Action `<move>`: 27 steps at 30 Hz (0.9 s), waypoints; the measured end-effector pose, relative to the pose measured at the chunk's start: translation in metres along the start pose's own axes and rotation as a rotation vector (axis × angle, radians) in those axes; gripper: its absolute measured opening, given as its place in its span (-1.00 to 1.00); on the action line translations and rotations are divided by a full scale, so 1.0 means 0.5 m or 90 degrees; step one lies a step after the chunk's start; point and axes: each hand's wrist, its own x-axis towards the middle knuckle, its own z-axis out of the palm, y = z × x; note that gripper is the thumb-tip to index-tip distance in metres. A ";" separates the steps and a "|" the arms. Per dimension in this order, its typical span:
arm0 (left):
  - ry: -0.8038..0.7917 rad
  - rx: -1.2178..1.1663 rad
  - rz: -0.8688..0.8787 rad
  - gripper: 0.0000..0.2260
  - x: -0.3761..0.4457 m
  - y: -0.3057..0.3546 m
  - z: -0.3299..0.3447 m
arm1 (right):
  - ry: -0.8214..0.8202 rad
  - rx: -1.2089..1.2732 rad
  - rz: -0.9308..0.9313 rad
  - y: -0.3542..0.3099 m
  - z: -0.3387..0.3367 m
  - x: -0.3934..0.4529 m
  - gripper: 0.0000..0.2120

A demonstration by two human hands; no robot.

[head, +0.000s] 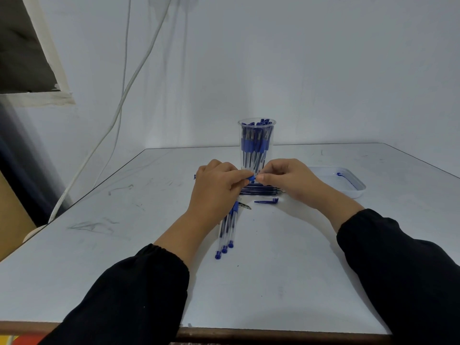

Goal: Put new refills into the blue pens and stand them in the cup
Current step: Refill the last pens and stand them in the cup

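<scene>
A clear plastic cup (257, 135) stands at the table's far middle with several blue pens upright in it. In front of it my left hand (216, 188) and my right hand (288, 179) meet around one blue pen (252, 178); only its blue grip shows between the fingertips of both hands. Under my hands a row of dark refills (263, 190) lies on the table. Three clear pens with blue end plugs (227, 235) lie side by side below my left wrist. A loose blue cap (267, 201) lies beside them.
A shallow clear tray (348, 185) with a blue ink stain sits right of the cup. A small dark pen tip piece (245, 206) lies near the cap. White cables (119, 105) hang down the wall at left. The table's front edge runs close to my sleeves.
</scene>
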 end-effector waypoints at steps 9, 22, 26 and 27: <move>0.000 0.014 -0.094 -0.81 -0.003 -0.004 -0.007 | 0.004 -0.122 0.052 0.018 -0.022 0.013 -0.86; -0.038 0.010 -0.117 -0.79 -0.004 0.001 -0.008 | -0.105 -0.496 0.000 0.037 -0.025 0.019 -0.89; -0.066 0.027 -0.134 -0.78 -0.003 0.003 -0.008 | -0.070 -0.441 -0.016 0.035 -0.028 0.015 -0.91; -0.069 0.030 -0.135 -0.78 -0.003 0.003 -0.009 | -0.057 -0.417 -0.018 0.033 -0.029 0.014 -0.90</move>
